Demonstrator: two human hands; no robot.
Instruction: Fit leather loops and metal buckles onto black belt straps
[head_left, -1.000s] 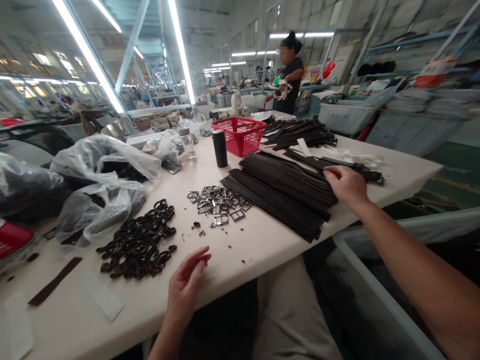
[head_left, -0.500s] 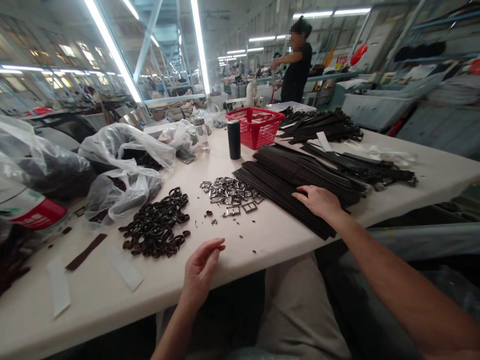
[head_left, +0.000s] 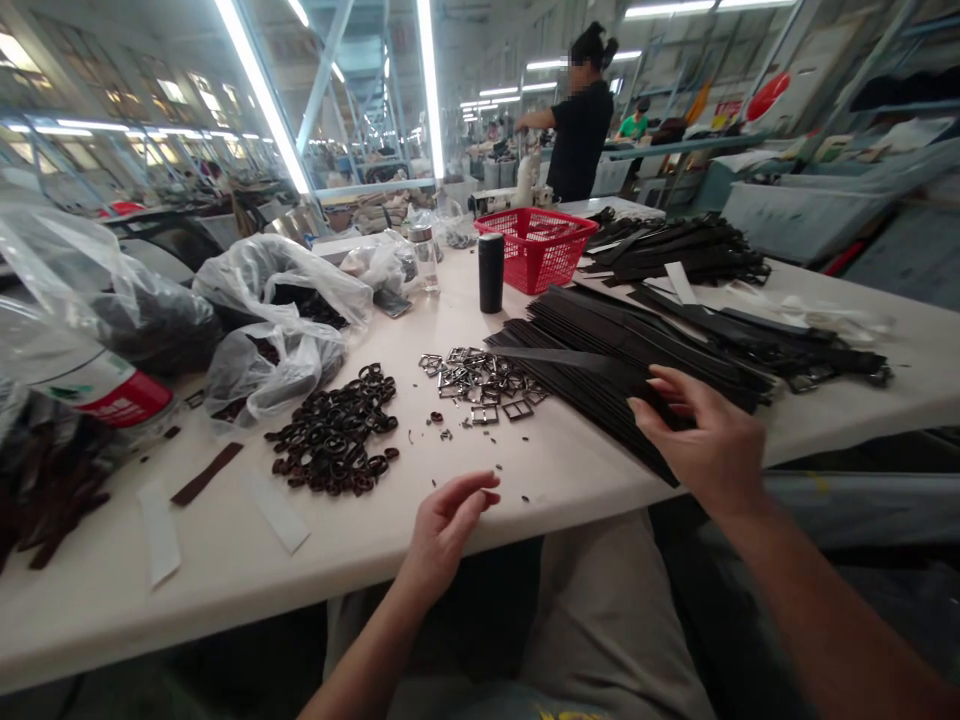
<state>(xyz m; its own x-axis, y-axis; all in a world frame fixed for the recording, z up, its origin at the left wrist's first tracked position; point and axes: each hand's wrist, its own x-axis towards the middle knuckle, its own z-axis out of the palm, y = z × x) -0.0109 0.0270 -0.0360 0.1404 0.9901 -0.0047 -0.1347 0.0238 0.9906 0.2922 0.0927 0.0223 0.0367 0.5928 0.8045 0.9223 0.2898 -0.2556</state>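
My right hand (head_left: 709, 440) grips one black strap (head_left: 570, 356), raised at this end above a stack of similar black straps (head_left: 540, 388). The strap's far end reaches left toward a heap of metal buckles (head_left: 480, 380). At the table's front edge my left hand (head_left: 450, 515) hovers with fingers loosely bent and the thumb apart, and nothing shows in it. Left of it lies a pile of small dark loops (head_left: 337, 435). A single loop (head_left: 436, 417) and small scraps are scattered between the pile and the buckles.
Behind the buckles stand a black cylinder (head_left: 491, 275), a red basket (head_left: 536, 250) and a glass bottle (head_left: 425, 262). Plastic bags (head_left: 277, 290) crowd the left side. More straps (head_left: 690, 250) lie at the back right. A person in black (head_left: 581, 130) stands beyond the table.
My right hand has closed on one strap and lifted it off the stack. My left hand stays in about the same place over the table edge. The view has shifted slightly left.
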